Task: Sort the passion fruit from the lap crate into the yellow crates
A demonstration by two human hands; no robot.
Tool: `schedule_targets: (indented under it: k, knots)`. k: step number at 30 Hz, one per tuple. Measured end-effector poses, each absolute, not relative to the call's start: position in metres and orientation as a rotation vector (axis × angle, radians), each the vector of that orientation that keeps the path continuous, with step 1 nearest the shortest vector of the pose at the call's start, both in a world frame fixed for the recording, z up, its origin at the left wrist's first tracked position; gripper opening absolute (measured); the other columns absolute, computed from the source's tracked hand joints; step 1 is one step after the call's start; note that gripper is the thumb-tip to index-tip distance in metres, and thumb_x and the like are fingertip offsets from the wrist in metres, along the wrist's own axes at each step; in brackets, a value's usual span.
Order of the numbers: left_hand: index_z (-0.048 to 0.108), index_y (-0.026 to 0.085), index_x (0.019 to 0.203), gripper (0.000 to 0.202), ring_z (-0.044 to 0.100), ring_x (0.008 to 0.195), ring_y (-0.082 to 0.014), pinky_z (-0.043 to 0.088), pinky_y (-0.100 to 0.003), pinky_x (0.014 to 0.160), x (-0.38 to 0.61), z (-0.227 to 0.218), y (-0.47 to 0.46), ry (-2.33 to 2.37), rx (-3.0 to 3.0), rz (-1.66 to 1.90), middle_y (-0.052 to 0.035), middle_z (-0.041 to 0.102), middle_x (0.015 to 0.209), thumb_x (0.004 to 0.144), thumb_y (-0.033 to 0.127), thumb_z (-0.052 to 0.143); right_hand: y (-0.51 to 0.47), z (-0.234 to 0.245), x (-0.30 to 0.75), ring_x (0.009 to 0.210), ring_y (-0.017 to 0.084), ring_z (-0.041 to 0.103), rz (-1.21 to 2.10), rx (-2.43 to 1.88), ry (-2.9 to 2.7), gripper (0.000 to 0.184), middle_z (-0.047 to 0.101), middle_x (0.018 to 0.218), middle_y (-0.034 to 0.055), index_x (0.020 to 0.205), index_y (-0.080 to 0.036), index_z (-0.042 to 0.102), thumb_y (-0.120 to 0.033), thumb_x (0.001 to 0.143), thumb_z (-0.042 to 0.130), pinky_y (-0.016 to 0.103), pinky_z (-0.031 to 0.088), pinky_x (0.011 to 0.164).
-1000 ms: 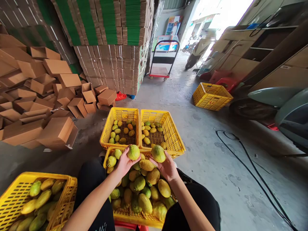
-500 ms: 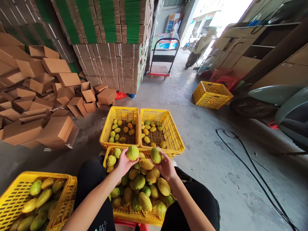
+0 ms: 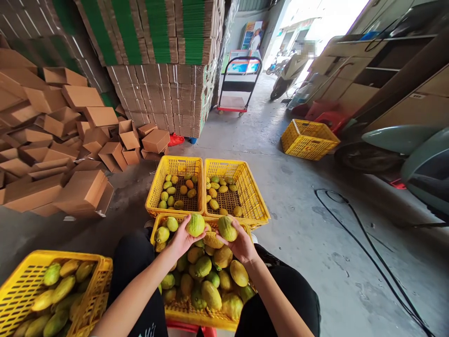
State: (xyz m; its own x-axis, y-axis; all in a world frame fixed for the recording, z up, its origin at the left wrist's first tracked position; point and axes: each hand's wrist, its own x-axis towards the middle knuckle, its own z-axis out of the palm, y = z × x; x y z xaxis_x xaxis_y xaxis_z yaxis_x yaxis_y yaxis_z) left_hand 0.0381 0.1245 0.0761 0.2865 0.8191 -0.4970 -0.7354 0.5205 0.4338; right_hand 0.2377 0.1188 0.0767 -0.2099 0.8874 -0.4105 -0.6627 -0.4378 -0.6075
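My left hand [image 3: 184, 241] is closed round a small yellow-green papaya [image 3: 195, 225], with the fruit sitting at the fingertips. In my right hand [image 3: 242, 243] is a second green papaya [image 3: 227, 228], gripped between thumb and fingers. The two fruits are held a little apart, side by side. Below both hands, between my knees, stands a yellow crate [image 3: 199, 319] heaped with yellow and green papayas [image 3: 211, 295]. Just beyond it are two more yellow crates, the left one [image 3: 150, 199] and the right one [image 3: 257, 196], each with a scattering of fruit on its bottom.
Another yellow crate [image 3: 21, 276] of longer papayas stands at my left. Cardboard boxes [image 3: 82, 192] pile up on the left, before stacked flat cartons [image 3: 157, 93]. A hand trolley [image 3: 238, 89], a yellow crate [image 3: 308, 140], a black cable [image 3: 368, 248] and a scooter [image 3: 421, 154] are farther off.
Both hands still hold their papayas. The left one has shifted slightly right, and the right-hand papaya has turned a little in the fingers.
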Motion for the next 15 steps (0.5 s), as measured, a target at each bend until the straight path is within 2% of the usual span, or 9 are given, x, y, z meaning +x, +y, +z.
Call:
schedule_targets:
  k: [5, 15]
  knots:
    - [0.05, 0.019, 0.107, 0.039, 0.067, 0.084, -0.0273, 0.054, -0.034, 0.065, 0.0371, 0.0708, 0.1248, 0.809, 0.171, 1.085, -0.0089, 0.066, 0.092, 0.074, 0.033, 0.067, 0.1137, 0.08, 0.2342, 0.073, 0.018, 0.067, 1.854, -0.923, -0.444, 0.038, 0.066, 0.095, -0.0031, 0.104, -0.034, 0.056, -0.028, 0.07, 0.071, 0.033, 0.052, 0.065]
    - [0.052, 0.018, 0.108, 0.038, 0.067, 0.079, -0.0246, 0.052, -0.029, 0.059, 0.0382, 0.0737, 0.1251, 0.834, 0.142, 1.056, -0.0085, 0.066, 0.086, 0.076, 0.034, 0.064, 0.1172, 0.08, 0.235, 0.085, 0.021, 0.066, 1.782, -0.937, -0.361, 0.038, 0.065, 0.092, -0.0048, 0.103, -0.036, 0.055, -0.029, 0.068, 0.071, 0.04, 0.051, 0.08]
